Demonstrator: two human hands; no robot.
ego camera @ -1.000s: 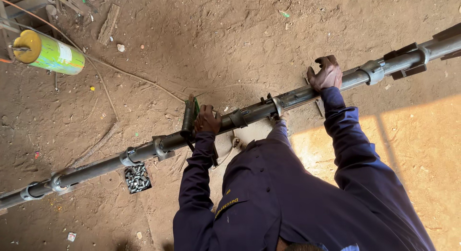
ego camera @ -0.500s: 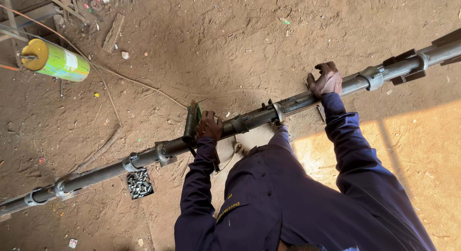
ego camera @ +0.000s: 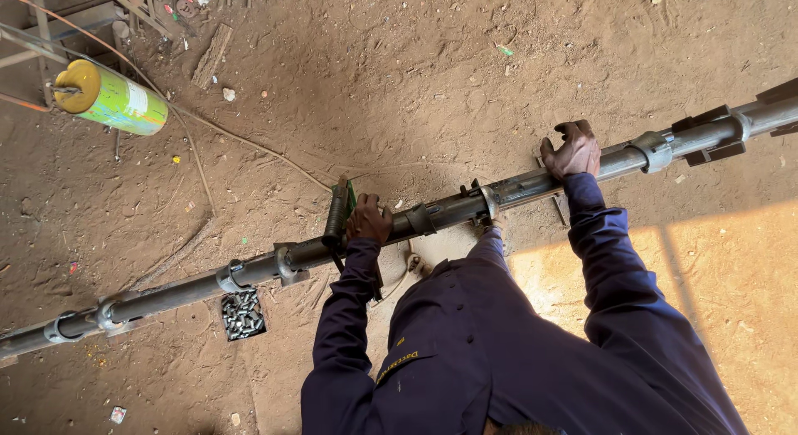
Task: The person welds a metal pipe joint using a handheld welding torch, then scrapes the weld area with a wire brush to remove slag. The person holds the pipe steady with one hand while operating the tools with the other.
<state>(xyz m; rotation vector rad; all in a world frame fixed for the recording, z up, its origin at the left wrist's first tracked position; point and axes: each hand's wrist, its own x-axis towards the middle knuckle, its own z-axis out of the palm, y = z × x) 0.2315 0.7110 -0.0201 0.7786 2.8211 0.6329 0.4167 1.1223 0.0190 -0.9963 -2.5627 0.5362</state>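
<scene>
The fingers of the left hand (ego camera: 368, 220) are curled tight around the handle of a dark, green-cased tool (ego camera: 337, 212), pressed against the long steel pipe (ego camera: 515, 189); it may be a grinder or a wrench, the view being too small to settle it. The fingers of the right hand (ego camera: 571, 150) are pressed together over the top of the pipe, clamping it, at about 2 o'clock from the left hand. The pipe runs across the dirt floor (ego camera: 399, 86) from 8 o'clock to 2 o'clock, with ring clamps (ego camera: 652, 150) along it. It looks heavy, stiff and smooth, likely to roll, so bare stretches between the clamps seem the safest holds. Below the pipe, at 7 o'clock from the left hand, lies a small tray of bolts (ego camera: 241, 313). A yellow-green cylinder (ego camera: 110, 97) lies well apart at 10 o'clock.
</scene>
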